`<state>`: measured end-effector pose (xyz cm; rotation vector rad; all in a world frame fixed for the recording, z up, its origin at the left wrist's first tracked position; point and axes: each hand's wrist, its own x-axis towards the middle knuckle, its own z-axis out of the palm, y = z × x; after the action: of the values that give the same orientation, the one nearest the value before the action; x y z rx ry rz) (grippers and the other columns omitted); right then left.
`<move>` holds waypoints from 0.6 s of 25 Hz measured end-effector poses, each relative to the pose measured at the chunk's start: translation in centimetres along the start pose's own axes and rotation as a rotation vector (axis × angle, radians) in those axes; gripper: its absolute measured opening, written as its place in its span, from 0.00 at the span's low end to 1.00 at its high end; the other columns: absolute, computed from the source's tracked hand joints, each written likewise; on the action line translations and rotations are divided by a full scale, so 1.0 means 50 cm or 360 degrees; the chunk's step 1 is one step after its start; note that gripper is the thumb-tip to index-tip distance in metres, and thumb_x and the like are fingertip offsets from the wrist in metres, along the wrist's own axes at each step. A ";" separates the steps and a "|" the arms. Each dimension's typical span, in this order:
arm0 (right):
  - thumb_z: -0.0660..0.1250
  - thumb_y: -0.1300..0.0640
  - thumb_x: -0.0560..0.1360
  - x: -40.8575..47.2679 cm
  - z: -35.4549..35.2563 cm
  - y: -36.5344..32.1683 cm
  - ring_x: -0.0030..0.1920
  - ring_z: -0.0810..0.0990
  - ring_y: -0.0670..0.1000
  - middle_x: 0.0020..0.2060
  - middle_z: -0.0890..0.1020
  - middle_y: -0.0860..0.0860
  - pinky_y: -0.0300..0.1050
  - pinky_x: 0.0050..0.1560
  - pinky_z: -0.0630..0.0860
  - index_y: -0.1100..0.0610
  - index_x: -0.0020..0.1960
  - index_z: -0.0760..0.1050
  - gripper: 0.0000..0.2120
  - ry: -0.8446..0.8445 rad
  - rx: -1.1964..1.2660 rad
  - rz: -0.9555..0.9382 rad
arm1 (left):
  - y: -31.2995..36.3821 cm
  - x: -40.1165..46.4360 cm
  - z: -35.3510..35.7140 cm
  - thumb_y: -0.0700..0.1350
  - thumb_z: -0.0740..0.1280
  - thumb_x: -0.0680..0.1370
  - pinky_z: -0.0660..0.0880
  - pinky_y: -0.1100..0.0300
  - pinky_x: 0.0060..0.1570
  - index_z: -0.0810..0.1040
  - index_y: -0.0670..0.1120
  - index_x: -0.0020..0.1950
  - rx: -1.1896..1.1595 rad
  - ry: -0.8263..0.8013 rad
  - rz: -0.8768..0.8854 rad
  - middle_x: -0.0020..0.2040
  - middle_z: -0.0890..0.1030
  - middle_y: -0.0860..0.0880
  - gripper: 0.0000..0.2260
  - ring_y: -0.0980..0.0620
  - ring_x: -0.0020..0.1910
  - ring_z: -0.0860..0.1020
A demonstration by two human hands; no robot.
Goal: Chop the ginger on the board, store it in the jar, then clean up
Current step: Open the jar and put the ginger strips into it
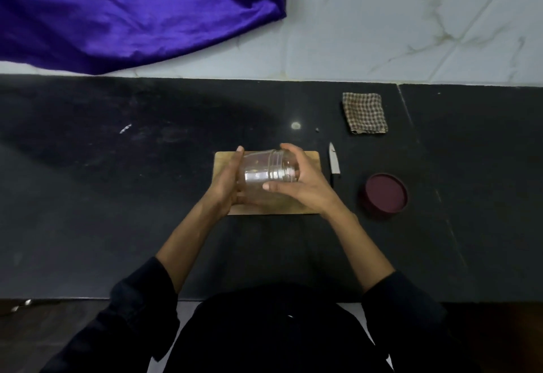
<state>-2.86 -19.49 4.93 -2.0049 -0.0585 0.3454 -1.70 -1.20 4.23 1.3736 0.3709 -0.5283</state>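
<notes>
Clear glass, the jar [269, 171] lies tipped on its side above the wooden board [311, 157], mouth to the right, caught between both hands. The left hand [227, 186] cups its base; the right hand [299, 180] curls round the threaded neck. Right of the board on the black tabletop [117, 196] lie the knife [334, 162], maroon lid [385, 195] and, farther off, a checked cloth [365, 112].

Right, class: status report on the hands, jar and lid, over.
Both hands, left and right, grip the jar, tipped sideways over the board. Lid off, right of knife. Nothing blocking.
</notes>
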 end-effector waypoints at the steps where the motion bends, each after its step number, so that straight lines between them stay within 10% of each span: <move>1: 0.80 0.48 0.66 0.012 0.013 -0.010 0.67 0.71 0.49 0.68 0.71 0.48 0.50 0.67 0.72 0.49 0.76 0.60 0.45 0.0004 -0.0021 -0.0001 | -0.001 -0.004 -0.030 0.59 0.56 0.81 0.80 0.46 0.43 0.77 0.50 0.62 0.0072 0.0132 0.0122 0.57 0.81 0.45 0.19 0.44 0.55 0.80; 3: 0.80 0.48 0.66 0.040 0.038 -0.031 0.67 0.70 0.50 0.69 0.70 0.50 0.48 0.66 0.71 0.49 0.76 0.60 0.46 0.0021 -0.0098 -0.0004 | -0.003 -0.004 -0.100 0.48 0.60 0.81 0.80 0.50 0.48 0.71 0.48 0.68 0.0357 0.0278 0.0432 0.62 0.76 0.47 0.15 0.46 0.60 0.77; 8: 0.80 0.46 0.66 0.101 0.115 -0.073 0.68 0.69 0.53 0.71 0.66 0.53 0.50 0.66 0.71 0.48 0.77 0.59 0.47 -0.0028 -0.0254 -0.0026 | 0.004 0.010 -0.181 0.45 0.78 0.66 0.62 0.50 0.70 0.56 0.50 0.76 0.1457 0.0072 0.0738 0.75 0.60 0.49 0.45 0.50 0.72 0.61; 15: 0.73 0.42 0.73 0.106 0.165 -0.060 0.77 0.59 0.54 0.79 0.57 0.53 0.51 0.74 0.61 0.55 0.81 0.47 0.48 -0.0255 -0.0503 0.0046 | -0.003 0.033 -0.224 0.54 0.79 0.62 0.65 0.44 0.68 0.60 0.44 0.74 0.1540 0.0346 0.1001 0.71 0.65 0.46 0.47 0.47 0.70 0.64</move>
<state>0.33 -9.92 3.07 -2.2877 -0.1955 0.5426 0.20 9.59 1.32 2.3670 -0.2042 0.0076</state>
